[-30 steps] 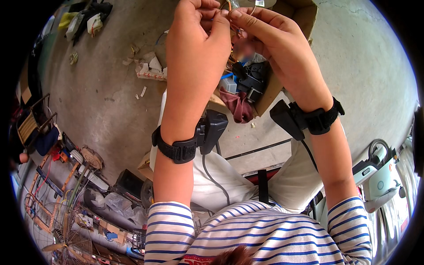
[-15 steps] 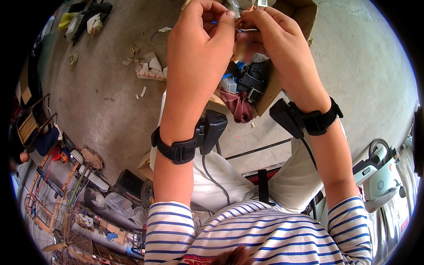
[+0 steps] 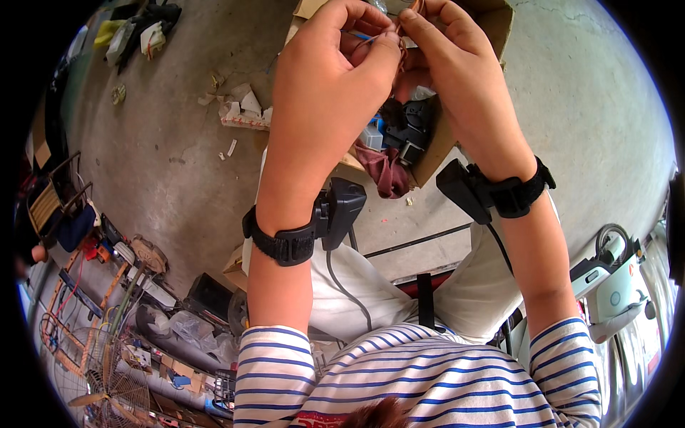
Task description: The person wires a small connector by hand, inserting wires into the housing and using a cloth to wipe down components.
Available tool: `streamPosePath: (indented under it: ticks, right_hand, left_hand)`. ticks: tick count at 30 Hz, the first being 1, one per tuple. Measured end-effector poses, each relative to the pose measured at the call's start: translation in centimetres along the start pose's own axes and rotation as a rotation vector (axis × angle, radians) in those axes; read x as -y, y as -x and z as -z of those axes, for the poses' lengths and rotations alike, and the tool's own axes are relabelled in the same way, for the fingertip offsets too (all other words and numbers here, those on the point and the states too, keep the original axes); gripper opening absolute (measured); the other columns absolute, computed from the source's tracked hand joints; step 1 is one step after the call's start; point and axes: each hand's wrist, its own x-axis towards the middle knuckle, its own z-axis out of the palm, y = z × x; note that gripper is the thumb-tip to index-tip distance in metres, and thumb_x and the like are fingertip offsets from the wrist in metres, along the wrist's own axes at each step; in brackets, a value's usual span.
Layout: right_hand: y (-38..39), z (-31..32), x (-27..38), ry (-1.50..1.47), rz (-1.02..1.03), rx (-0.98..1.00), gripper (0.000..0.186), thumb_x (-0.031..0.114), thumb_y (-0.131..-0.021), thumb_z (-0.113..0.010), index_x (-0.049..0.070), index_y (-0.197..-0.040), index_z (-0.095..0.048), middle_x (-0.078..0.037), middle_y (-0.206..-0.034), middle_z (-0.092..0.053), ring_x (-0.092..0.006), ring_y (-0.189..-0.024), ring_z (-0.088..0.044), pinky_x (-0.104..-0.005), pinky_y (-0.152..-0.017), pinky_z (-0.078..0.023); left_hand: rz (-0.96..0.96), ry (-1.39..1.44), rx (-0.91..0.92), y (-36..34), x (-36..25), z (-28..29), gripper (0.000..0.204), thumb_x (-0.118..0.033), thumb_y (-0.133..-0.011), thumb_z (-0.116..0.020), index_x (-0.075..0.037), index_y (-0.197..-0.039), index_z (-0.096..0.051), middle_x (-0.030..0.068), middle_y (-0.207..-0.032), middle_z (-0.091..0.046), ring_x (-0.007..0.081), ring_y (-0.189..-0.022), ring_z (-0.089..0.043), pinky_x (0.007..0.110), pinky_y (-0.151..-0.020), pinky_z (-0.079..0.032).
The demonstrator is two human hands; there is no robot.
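Observation:
At the top of the view, both hands meet over an open cardboard box (image 3: 439, 153). My left hand (image 3: 339, 68) is closed, thumb and forefinger pinching thin orange-brown wires (image 3: 404, 51). Facing it, my right hand (image 3: 457, 53) pinches the same wires, its thumb close to the left thumb. The wires' far ends are hidden by the fingers. Below the hands, the box holds a black plastic part (image 3: 414, 123), a small clear grey case (image 3: 371, 136) and a maroon cloth (image 3: 385, 172).
Torn cardboard scraps (image 3: 246, 110) lie on the concrete floor left of the box. At lower left are a wire-cage fan (image 3: 107, 396) and piled clutter. A white-and-grey scooter (image 3: 614, 292) stands at right. Cables (image 3: 347, 285) run down from both wrist straps.
My left hand has shifted slightly right, so the two thumbs are closer together. The wires have been bent between them. A white tag near my right fingers no longer shows.

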Motion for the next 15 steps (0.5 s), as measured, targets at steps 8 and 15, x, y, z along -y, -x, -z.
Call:
streamPosePath:
  ticks: [8,15]
  right_hand:
    - [-0.1,0.2,-0.3,-0.042,0.068,0.045,0.014,0.013,-0.092,-0.045,0.001,-0.098,-0.042,-0.006,-0.078,-0.054,-0.0113,-0.059,-0.055,-0.0217,-0.049,-0.047]
    - [0.1,-0.1,0.1,-0.093,0.110,0.057,0.013,0.008,-0.092,-0.043,0.000,-0.103,-0.042,-0.007,-0.091,-0.055,-0.0114,-0.072,-0.057,-0.0209,-0.058,-0.049]
  left_hand:
    - [-0.022,-0.083,-0.072,-0.5,0.6,0.1,0.009,-0.002,-0.084,-0.054,0.002,-0.091,-0.051,0.0035,-0.077,-0.055,0.0060,-0.066,-0.052,0.020,-0.056,-0.044]
    - [-0.036,-0.041,-0.177,-0.4,0.3,-0.1,0.009,-0.001,-0.084,-0.055,0.004,-0.090,-0.052,0.0042,-0.076,-0.056,0.0069,-0.063,-0.054,0.020,-0.056,-0.045]
